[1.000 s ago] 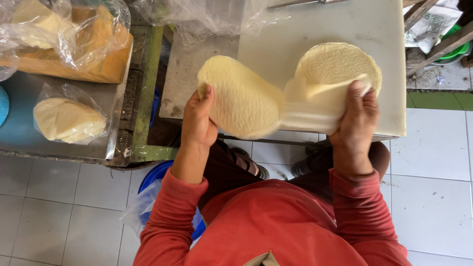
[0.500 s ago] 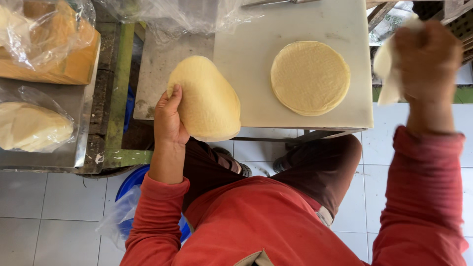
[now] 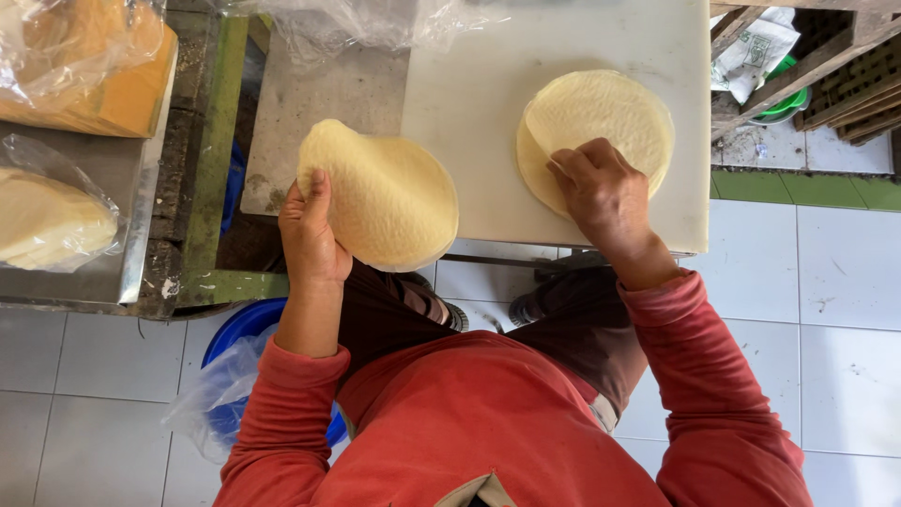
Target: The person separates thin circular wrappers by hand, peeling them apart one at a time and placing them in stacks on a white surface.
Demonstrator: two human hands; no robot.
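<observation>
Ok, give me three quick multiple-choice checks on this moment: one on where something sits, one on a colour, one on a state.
1. Where does the right hand rest?
A. On the pale round sheets lying on the white board
B. In the blue tub
C. On the metal tray at far left

2. What colour are the person's sleeves?
A. Green
B. Red
C. White

3. How is the stack of round sheets in the left hand held?
A. Lying flat on the board
B. Lifted off the board, gripped at its edge
C. Sealed in a plastic bag

Answers: 1 A, the fingers press on the sheets on the board. 2 B, both arms show red cloth. 3 B, the stack hangs past the board's near edge, with the thumb over its rim.
</observation>
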